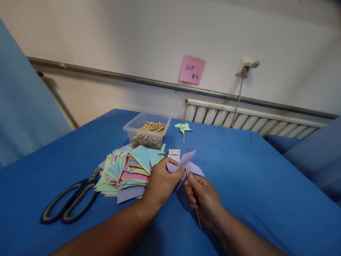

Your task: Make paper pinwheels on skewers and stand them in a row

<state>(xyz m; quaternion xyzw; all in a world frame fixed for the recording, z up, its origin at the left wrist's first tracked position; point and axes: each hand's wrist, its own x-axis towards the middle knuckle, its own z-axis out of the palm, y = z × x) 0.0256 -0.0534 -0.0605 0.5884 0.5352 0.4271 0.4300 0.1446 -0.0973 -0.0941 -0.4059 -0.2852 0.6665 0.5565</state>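
Note:
In the head view, my left hand (162, 179) pinches a purple paper pinwheel (187, 159) near its middle, thumb in front and fingers behind. My right hand (201, 193) grips a thin wooden stick (198, 215), whose upper end meets the pinwheel's centre. Whether the two are joined there is hidden by my thumb. Just left of my left hand lies a pile of cut coloured paper (128, 170). Two small white boxes (174, 152) sit behind the pinwheel.
A clear plastic tub (128, 128) of wooden sticks (152, 127) stands behind the paper pile. Large scissors (77, 201) lie at the left. Farther back rests a green pinwheel (183, 127) on a stick, on the blue cloth (253, 185). A metal rail (149, 81) runs along the wall.

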